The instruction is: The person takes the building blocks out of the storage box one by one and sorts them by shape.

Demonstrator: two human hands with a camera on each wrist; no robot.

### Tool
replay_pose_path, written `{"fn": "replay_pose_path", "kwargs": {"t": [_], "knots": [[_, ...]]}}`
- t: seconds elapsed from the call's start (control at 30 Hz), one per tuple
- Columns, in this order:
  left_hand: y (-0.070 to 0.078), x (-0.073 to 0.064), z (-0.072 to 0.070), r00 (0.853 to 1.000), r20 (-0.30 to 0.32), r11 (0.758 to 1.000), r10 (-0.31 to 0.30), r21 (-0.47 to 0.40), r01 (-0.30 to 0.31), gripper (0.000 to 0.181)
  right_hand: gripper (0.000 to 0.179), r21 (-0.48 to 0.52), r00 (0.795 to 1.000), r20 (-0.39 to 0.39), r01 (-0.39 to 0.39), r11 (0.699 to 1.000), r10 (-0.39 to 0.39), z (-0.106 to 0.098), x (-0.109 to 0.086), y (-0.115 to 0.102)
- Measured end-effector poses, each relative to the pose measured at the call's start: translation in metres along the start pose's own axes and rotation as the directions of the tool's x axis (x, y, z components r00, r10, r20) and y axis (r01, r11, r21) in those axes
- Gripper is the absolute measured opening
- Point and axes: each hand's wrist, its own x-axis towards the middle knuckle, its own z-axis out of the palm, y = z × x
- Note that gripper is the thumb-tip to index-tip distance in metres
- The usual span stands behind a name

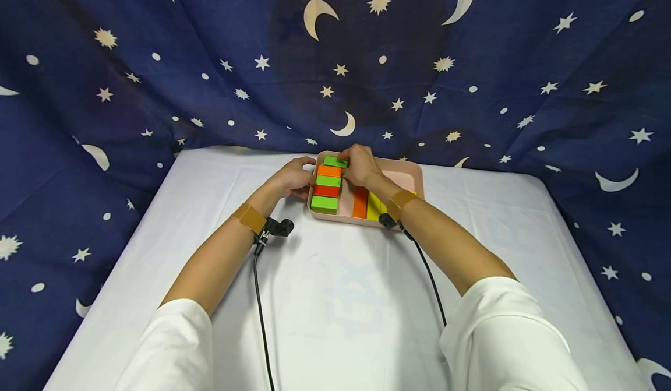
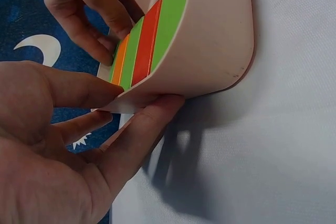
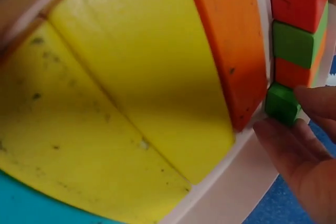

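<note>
Seating, apparently, small green painted block (image 1: 335, 162). Head: right hand (image 1: 360, 166) pinches block in far left corner of pink rectangular tray (image 1: 402, 178). Left wrist: left hand (image 2: 68, 182) clamps tray wall; steadiness helps. Right wrist: block best eased flush against orange painted block (image 3: 291, 72).

My blocks (image 3: 152, 61) look smooth and slightly glossy, my tray (image 2: 220, 30) smooth matt plastic, my sheet (image 1: 325, 286) and curtain (image 1: 293, 108) matt cloth.

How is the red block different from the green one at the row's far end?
The red block lies between two green blocks; the far green block comes last in line. The right hand pinches the far green block, not the red block. Both are inside the pink tray.
</note>
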Motion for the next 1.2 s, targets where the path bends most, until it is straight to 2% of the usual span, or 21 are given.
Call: {"fn": "replay_pose_path", "kwargs": {"t": [0.47, 0.63, 0.97, 1.2], "knots": [[0.001, 0.001, 0.004, 1.0, 0.005, 1.0, 0.002, 0.005, -0.002, 0.07, 0.03, -0.07, 0.997, -0.03, -0.076, 0.995, 0.074, -0.002, -0.002, 0.0], [0.001, 0.003, 0.005, 1.0, 0.01, 1.0, 0.006, 0.003, -0.006, 0.07, 0.028, -0.051, 0.995, -0.031, -0.096, 0.994, 0.095, -0.005, -0.002, 0.001], [0.001, 0.004, 0.007, 1.0, 0.008, 1.0, 0.002, 0.001, -0.002, 0.069, 0.025, 0.052, 0.99, -0.061, -0.127, 0.991, 0.13, -0.014, -0.004, 0.007], [0.001, 0.001, 0.001, 1.0, 0.009, 1.0, -0.002, 0.003, 0.002, 0.068, 0.028, 0.078, 0.992, -0.057, -0.107, 0.991, 0.112, -0.035, -0.017, -0.001]]}}
